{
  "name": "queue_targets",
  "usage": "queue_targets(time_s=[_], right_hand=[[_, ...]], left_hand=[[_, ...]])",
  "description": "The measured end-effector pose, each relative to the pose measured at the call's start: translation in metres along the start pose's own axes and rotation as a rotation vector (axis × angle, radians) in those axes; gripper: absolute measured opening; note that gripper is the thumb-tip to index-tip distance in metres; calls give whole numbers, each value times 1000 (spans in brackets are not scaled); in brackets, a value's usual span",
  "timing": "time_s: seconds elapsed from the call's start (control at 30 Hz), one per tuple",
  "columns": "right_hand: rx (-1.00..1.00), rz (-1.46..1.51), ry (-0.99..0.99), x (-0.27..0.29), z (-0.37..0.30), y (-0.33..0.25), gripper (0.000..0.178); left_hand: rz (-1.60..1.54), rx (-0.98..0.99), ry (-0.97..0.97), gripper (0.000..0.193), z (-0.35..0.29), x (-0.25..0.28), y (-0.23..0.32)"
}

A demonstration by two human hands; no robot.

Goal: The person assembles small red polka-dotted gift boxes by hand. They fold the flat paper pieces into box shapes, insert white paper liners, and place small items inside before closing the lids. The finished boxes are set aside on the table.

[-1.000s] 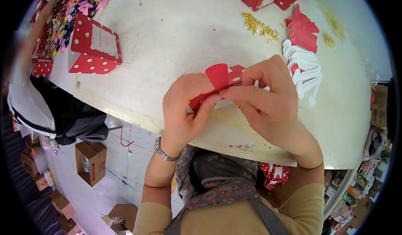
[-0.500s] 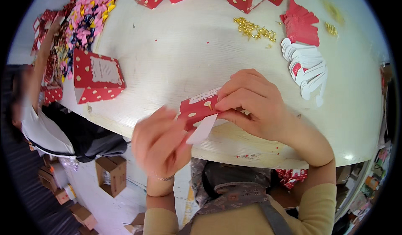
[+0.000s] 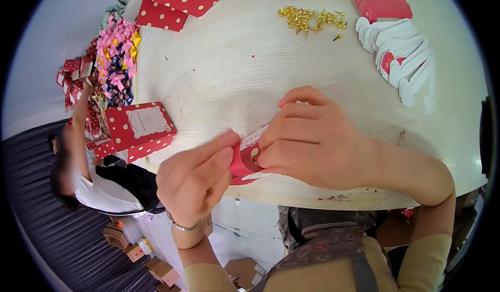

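While the pale, round wooden desk (image 3: 219, 78) fills most of the view, the work sits at its near edge. A finished red box with white dots and a pale label (image 3: 139, 128) lies near left, likely set aside out of the way. At far right a fanned stack of white card cut-outs (image 3: 403, 63) waits within reach, and a scatter of small gold pins (image 3: 311, 17) lies far centre. The right hand (image 3: 317, 138) curls over a small red dotted card piece (image 3: 246, 159), its grip pinching the card's right side, probably to steady a fold. The left hand (image 3: 195, 180) meets it from the left, thumb and forefinger pressed onto the card's other end. Most of the card is hidden under the fingers, so its shape is hard to make out.
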State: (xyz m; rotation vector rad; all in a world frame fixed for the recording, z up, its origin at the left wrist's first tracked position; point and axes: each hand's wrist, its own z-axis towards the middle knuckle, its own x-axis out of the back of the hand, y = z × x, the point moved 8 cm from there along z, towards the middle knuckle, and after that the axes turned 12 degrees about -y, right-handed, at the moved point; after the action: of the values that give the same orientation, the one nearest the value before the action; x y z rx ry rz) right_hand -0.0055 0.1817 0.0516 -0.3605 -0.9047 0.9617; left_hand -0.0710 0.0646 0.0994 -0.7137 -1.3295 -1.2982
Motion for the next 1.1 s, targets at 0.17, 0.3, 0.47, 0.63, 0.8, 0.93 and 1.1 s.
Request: queue_targets(time_s=[0.17,0.3,0.47,0.63,0.8,0.93,1.1], right_hand=[[0,-33,42,-1,-3,-1,11],[-39,-39,11,0,-3,1,11],[-109,-29,8,1,-2,1,11],[-153,-1,-10,-2,-1,-2,14],[-19,-65,-32,-4,-3,-9,18],[16,-15,16,-5,-3,-7,17],[34,26,35,-5,-3,-5,16]], left_hand=[[-646,219,189,13,-22,-17,-20],[-762,219,214,10,-25,-20,-21],[-759,135,176,12,-22,-23,-16],[-612,-47,227,20,-26,-26,-4],[-662,45,270,20,-34,-34,-19],[-639,70,152,31,-19,-45,-25],[-810,-10,125,31,-20,-53,-33]])
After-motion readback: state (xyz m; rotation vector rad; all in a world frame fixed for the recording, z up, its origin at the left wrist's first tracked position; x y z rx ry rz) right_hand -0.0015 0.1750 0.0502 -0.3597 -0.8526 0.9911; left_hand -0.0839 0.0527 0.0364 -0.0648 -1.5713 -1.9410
